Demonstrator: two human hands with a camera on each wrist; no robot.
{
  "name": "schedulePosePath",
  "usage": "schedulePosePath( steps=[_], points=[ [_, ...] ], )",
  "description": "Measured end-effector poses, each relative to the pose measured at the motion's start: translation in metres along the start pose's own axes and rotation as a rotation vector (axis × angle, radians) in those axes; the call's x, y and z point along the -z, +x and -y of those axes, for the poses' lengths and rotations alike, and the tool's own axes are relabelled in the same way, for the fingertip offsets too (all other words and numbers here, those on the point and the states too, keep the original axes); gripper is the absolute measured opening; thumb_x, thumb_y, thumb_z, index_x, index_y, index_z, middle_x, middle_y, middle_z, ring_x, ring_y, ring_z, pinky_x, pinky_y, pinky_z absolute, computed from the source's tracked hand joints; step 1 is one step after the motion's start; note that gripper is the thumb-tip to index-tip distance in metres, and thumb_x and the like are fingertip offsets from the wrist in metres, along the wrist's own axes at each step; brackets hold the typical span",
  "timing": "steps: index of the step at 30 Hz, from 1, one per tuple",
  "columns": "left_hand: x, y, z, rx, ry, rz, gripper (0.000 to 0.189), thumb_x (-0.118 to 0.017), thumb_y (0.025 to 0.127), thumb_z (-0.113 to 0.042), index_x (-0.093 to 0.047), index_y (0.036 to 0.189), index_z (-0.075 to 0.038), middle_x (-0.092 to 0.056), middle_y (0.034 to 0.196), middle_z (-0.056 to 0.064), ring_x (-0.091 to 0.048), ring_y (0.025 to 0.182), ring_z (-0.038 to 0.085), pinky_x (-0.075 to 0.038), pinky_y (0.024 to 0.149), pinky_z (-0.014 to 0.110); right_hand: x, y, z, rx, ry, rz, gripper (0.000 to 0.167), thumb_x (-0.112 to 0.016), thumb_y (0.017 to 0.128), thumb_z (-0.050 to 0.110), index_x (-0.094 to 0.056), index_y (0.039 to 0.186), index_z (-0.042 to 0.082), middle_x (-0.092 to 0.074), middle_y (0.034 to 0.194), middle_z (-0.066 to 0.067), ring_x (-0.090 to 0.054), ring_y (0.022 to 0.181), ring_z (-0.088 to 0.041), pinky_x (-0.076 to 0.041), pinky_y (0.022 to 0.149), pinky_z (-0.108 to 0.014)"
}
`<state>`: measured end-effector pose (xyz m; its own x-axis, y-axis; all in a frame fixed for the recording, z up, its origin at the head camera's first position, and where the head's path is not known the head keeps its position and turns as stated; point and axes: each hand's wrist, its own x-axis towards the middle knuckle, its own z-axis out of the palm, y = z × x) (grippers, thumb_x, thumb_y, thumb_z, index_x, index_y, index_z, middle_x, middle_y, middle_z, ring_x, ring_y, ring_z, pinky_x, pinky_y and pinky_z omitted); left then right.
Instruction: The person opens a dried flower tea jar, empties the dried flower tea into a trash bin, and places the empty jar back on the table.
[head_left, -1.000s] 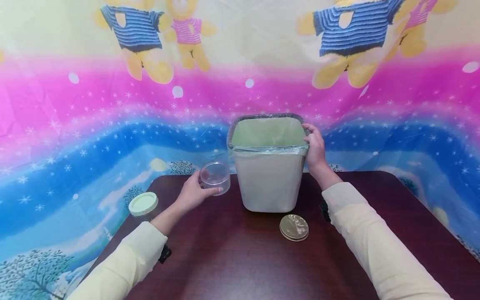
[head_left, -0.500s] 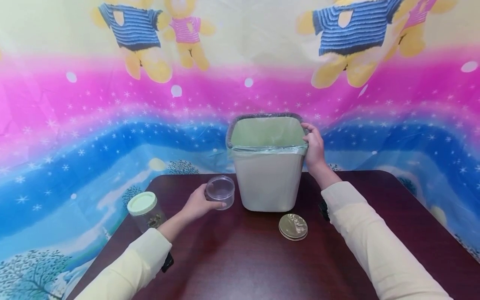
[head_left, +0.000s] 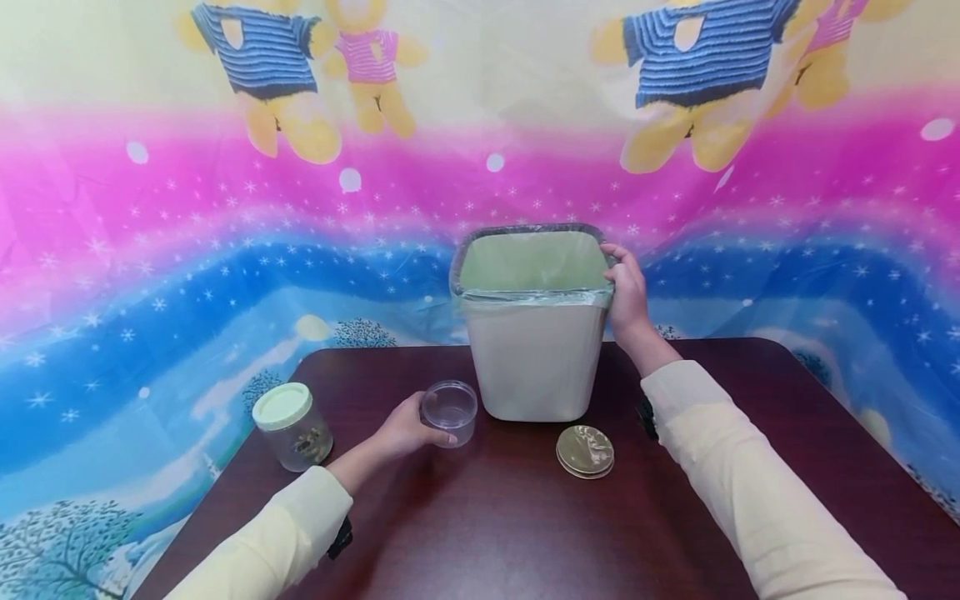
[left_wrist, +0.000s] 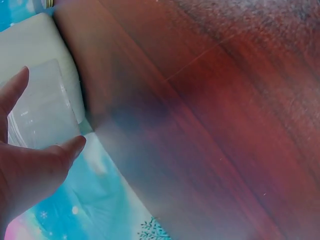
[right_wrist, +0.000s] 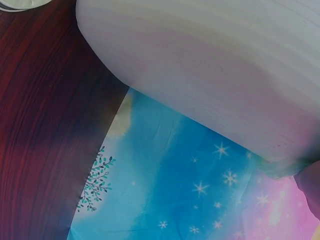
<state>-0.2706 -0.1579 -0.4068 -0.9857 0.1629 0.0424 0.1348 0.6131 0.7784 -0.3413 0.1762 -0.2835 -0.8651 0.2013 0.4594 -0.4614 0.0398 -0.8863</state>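
My left hand [head_left: 408, 427] grips a small clear plastic jar [head_left: 453, 414] by its side, thumb toward the front. The jar has no lid on, stands upright and looks empty; whether its base touches the table, I cannot tell. In the left wrist view, thumb and finger lie around the jar [left_wrist: 42, 107], with the bin behind it. A pale trash bin [head_left: 536, 358] lined with a thin green bag stands at the back of the table. At its right rim my right hand [head_left: 628, 296] holds on, fingers over the edge. Only a bit of that hand [right_wrist: 311, 190] shows in the right wrist view.
A round gold-coloured lid [head_left: 585, 451] lies in front of the bin. To the left stands a clear jar with a pale green lid [head_left: 291, 425] and something brownish inside. A printed cloth [head_left: 375, 208] hangs behind the dark red-brown table [head_left: 487, 533].
My left hand has lowered the clear jar toward the table and slightly rightward, uncovering more of the green-lidded jar. The right hand keeps its hold on the bin's rim.
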Motion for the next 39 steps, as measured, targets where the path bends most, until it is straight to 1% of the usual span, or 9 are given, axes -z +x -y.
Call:
schedulePosePath(
  steps=[4,8,13,20,22,27,39],
  points=[
    [-0.004,-0.001,0.004,0.022,0.000,0.017,0.086,-0.091,0.066,-0.017,-0.046,0.134,0.007,-0.055,0.129,0.019,-0.053,0.116,0.032,-0.045,0.094,0.048,-0.001,0.001,-0.001,0.000,0.012,-0.010,0.053,-0.030,0.087,0.008,-0.043,0.136,-0.006,-0.037,0.149,-0.011,-0.031,0.135,-0.024,-0.026,0.102,-0.043],
    [-0.007,0.000,0.006,0.038,-0.002,0.026,0.085,-0.091,0.066,-0.017,-0.047,0.134,0.007,-0.055,0.129,0.019,-0.053,0.116,0.032,-0.045,0.095,0.048,-0.001,0.002,-0.002,0.005,0.026,-0.023,0.053,-0.031,0.085,0.007,-0.043,0.135,-0.007,-0.039,0.147,-0.011,-0.033,0.132,-0.023,-0.027,0.099,-0.039],
    [-0.010,0.000,0.009,0.035,-0.026,0.022,0.084,-0.091,0.065,-0.014,-0.046,0.133,0.008,-0.055,0.129,0.020,-0.052,0.117,0.033,-0.043,0.096,0.049,-0.001,0.001,-0.002,0.008,0.024,-0.030,0.053,-0.031,0.085,0.007,-0.044,0.134,-0.008,-0.039,0.147,-0.011,-0.033,0.133,-0.023,-0.027,0.099,-0.038],
    [-0.014,0.002,0.013,0.030,-0.034,0.021,0.083,-0.091,0.065,-0.013,-0.045,0.131,0.008,-0.055,0.128,0.020,-0.052,0.116,0.033,-0.043,0.096,0.049,-0.001,0.000,0.000,0.003,0.039,-0.014,0.052,-0.030,0.086,0.007,-0.042,0.135,-0.008,-0.036,0.149,-0.012,-0.031,0.133,-0.028,-0.025,0.103,-0.046],
    [-0.015,0.002,0.013,0.035,-0.040,0.027,0.083,-0.090,0.065,-0.014,-0.045,0.132,0.008,-0.054,0.128,0.020,-0.052,0.116,0.033,-0.043,0.096,0.049,-0.001,0.000,0.000,-0.002,0.035,-0.013,0.052,-0.030,0.086,0.007,-0.042,0.135,-0.007,-0.036,0.149,-0.011,-0.031,0.134,-0.026,-0.025,0.103,-0.045],
    [-0.019,0.004,0.014,0.040,-0.052,0.041,0.083,-0.090,0.066,-0.013,-0.044,0.132,0.008,-0.053,0.129,0.020,-0.051,0.117,0.033,-0.043,0.096,0.049,-0.002,-0.001,0.000,-0.001,0.034,-0.014,0.052,-0.031,0.086,0.007,-0.043,0.135,-0.007,-0.038,0.148,-0.011,-0.032,0.133,-0.026,-0.026,0.101,-0.042],
    [-0.024,0.006,0.018,0.030,-0.059,0.051,0.084,-0.090,0.066,-0.011,-0.043,0.132,0.010,-0.052,0.132,0.023,-0.050,0.120,0.036,-0.042,0.098,0.049,-0.001,0.000,-0.001,0.003,0.040,-0.016,0.051,-0.030,0.087,0.007,-0.043,0.134,-0.007,-0.038,0.148,-0.009,-0.032,0.133,-0.024,-0.027,0.099,-0.040]
  ],
)
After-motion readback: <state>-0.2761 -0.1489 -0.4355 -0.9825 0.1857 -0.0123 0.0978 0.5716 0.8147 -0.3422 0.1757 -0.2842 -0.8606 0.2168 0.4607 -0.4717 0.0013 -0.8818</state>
